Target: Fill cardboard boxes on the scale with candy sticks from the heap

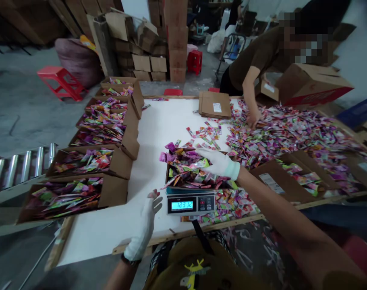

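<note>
A cardboard box heaped with small colourful packets sits on a digital scale whose display glows blue with digits. My right hand, in a white glove, lies over the right side of the heap, fingers stretched out and touching the packets; no packet shows clearly in its grip. To the left of the scale, my left hand hovers above the white table. It wears a white glove with bare fingertips, and its fingers are apart with nothing in them.
Filled boxes line the table's left side beside a roller conveyor. Loose packets pile up on the right, near a partly filled box. Flattened cartons lie at the back. Across the table, a co-worker's hand touches the pile.
</note>
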Demonstrator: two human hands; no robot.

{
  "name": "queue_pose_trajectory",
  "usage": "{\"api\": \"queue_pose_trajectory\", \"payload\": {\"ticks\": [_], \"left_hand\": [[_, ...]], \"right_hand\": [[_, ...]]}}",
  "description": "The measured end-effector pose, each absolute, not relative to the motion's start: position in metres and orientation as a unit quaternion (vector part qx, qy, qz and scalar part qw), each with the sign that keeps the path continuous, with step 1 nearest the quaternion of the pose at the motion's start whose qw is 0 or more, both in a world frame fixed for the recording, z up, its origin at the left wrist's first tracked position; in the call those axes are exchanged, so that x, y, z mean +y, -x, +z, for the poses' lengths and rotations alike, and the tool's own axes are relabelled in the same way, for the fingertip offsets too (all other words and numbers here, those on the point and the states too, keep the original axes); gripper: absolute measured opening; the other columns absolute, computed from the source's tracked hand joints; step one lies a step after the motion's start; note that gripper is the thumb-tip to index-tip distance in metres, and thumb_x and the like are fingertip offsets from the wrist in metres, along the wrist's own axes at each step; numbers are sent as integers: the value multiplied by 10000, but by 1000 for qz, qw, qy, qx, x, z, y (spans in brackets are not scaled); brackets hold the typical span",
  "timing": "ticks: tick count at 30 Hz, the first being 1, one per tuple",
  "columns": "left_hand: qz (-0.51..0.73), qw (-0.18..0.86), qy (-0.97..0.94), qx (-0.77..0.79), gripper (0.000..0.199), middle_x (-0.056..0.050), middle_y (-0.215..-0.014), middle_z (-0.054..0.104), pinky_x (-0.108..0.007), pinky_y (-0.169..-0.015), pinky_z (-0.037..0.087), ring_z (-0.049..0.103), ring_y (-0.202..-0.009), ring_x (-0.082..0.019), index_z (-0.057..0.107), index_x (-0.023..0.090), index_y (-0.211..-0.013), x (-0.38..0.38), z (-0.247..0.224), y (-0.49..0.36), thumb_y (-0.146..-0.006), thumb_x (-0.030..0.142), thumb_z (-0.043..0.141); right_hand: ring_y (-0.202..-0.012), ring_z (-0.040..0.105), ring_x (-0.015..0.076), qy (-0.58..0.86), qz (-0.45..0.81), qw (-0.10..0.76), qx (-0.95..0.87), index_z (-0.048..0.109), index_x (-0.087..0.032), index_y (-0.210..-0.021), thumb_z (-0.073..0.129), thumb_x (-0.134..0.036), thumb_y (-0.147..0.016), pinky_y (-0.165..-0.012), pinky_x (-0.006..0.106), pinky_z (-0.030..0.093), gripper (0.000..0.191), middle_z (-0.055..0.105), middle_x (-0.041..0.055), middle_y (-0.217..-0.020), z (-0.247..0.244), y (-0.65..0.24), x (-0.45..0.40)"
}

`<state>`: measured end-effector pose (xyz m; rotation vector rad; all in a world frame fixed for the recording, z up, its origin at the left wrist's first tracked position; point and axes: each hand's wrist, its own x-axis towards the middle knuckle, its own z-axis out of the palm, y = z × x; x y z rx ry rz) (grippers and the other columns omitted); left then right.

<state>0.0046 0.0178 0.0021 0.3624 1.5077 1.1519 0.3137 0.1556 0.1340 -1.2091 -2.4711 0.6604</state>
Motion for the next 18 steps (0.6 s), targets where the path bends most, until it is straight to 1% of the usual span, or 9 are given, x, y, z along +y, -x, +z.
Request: {"api": "queue_pose_trajectory", "payload": {"ticks": [2, 4, 7, 9, 11, 13, 15, 17, 18], "left_hand": [[527, 545, -175, 629, 652, -183, -1415, 665, -553, -1084, 527, 682, -1259, -368, 679, 203, -1248, 29, 14, -7, -837, 708, 649], [552, 532, -211, 607, 636, -158, -1445, 656, -534, -1111, 515, 677, -1280, -348, 677, 218, -1284, 39, 25, -8, -878, 705, 633], [560, 526, -236, 594, 609, -155, -1459, 652, -517, -1122, 512, 678, -1277, -338, 686, 211, -1278, 46, 33, -9, -885, 676, 664], [557, 522, -235, 602, 565, -150, -1457, 650, -510, -1110, 521, 675, -1278, -340, 694, 216, -1251, 44, 31, -10, -882, 643, 680], [550, 520, -216, 617, 528, -143, -1425, 660, -511, -1094, 529, 677, -1267, -338, 696, 222, -1216, 37, 26, -11, -873, 623, 675], [541, 522, -190, 631, 522, -142, -1389, 669, -520, -1089, 529, 682, -1243, -332, 690, 220, -1181, 27, 21, -10, -853, 626, 666], [535, 526, -169, 640, 537, -145, -1382, 667, -533, -1099, 521, 679, -1230, -330, 680, 219, -1160, 17, 15, -6, -821, 636, 674], [529, 529, -157, 645, 547, -145, -1393, 659, -548, -1114, 510, 669, -1239, -335, 673, 224, -1151, 9, 10, 0, -795, 639, 687], [526, 528, -152, 649, 543, -144, -1397, 656, -553, -1123, 503, 663, -1246, -338, 672, 226, -1147, 6, 8, 3, -787, 633, 692]], "right_hand": [[-1391, 625, 337, 439, 233, 196, -845, 647, -133, -1486, 686, -344, -859, -1232, 547, 458, 662, 692, 160, -1453, 143, -322, 155], [-1308, 678, 343, 471, 222, 253, -815, 665, -135, -1451, 718, -380, -841, -1196, 555, 492, 660, 740, 150, -1365, 161, -330, 152], [-1166, 734, 320, 483, 212, 347, -775, 695, -116, -1356, 759, -421, -841, -1113, 538, 562, 602, 771, 142, -1264, 200, -351, 149], [-1057, 747, 290, 480, 186, 387, -765, 707, -111, -1295, 777, -390, -820, -1033, 515, 605, 555, 782, 131, -1194, 227, -370, 149], [-1006, 737, 265, 496, 119, 400, -762, 717, -114, -1261, 782, -336, -790, -1002, 488, 604, 524, 787, 120, -1150, 248, -394, 151], [-1024, 727, 248, 526, 45, 395, -752, 725, -141, -1265, 784, -317, -791, -1014, 457, 579, 509, 789, 105, -1155, 258, -421, 153], [-1073, 723, 245, 557, 10, 390, -733, 716, -196, -1312, 787, -347, -823, -1032, 438, 557, 518, 782, 87, -1215, 255, -450, 156], [-1093, 719, 261, 594, 9, 380, -709, 706, -253, -1329, 790, -384, -844, -1044, 460, 547, 509, 775, 58, -1239, 241, -478, 159], [-1092, 715, 273, 612, 8, 379, -694, 709, -269, -1307, 794, -388, -845, -1053, 481, 540, 485, 776, 43, -1227, 231, -491, 162]]}}
